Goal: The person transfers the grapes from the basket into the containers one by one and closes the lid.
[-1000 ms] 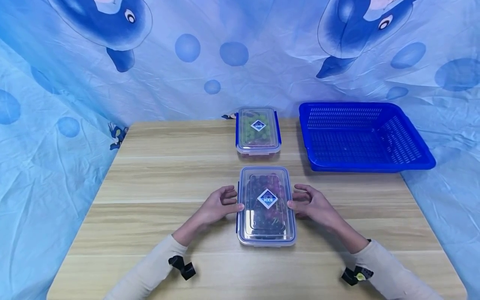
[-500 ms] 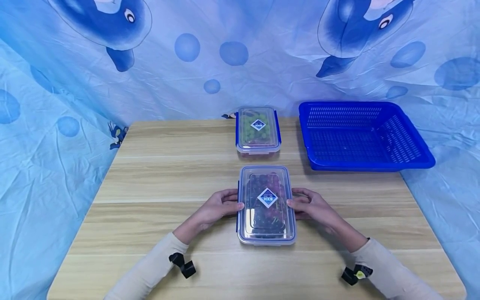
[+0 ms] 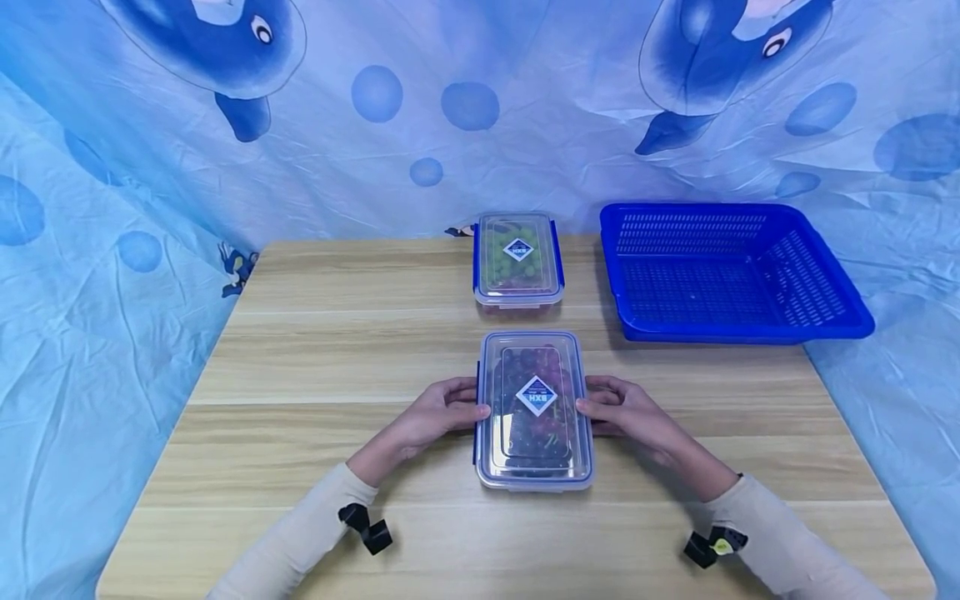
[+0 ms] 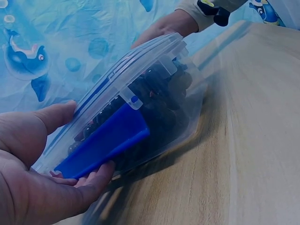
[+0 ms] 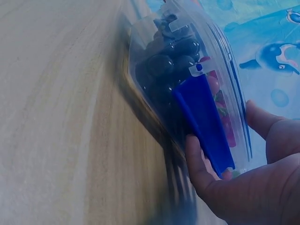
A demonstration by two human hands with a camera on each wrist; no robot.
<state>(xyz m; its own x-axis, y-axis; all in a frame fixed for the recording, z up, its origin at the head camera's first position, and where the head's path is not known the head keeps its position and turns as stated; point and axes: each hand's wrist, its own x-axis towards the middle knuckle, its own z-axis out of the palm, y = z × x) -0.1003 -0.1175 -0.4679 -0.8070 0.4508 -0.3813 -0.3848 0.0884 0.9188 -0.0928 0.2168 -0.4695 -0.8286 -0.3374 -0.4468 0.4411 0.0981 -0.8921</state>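
Observation:
A clear plastic food container (image 3: 536, 433) with a blue-rimmed lid and a diamond-shaped label lies flat on the table. Dark grapes (image 5: 161, 65) and some pinkish-red fruit show through its walls. My left hand (image 3: 435, 414) grips its left side, thumb on the lid's edge and fingers at the blue side latch (image 4: 105, 143). On the opposite side my right hand (image 3: 626, 414) holds it likewise, with fingertips against the other blue latch (image 5: 204, 119). Whether the latches are fastened I cannot tell.
Behind it stands a smaller lidded container (image 3: 518, 279) with green grapes. A blue perforated plastic basket (image 3: 738, 329) sits at the back right. The wood-grain table (image 3: 315, 350) meets a blue dolphin-print curtain (image 3: 300, 183) at the back and sides.
Over the last second the fingers of both hands have closed in against the container's sides. Since half a second ago the hands have barely moved, and the container stays in place.

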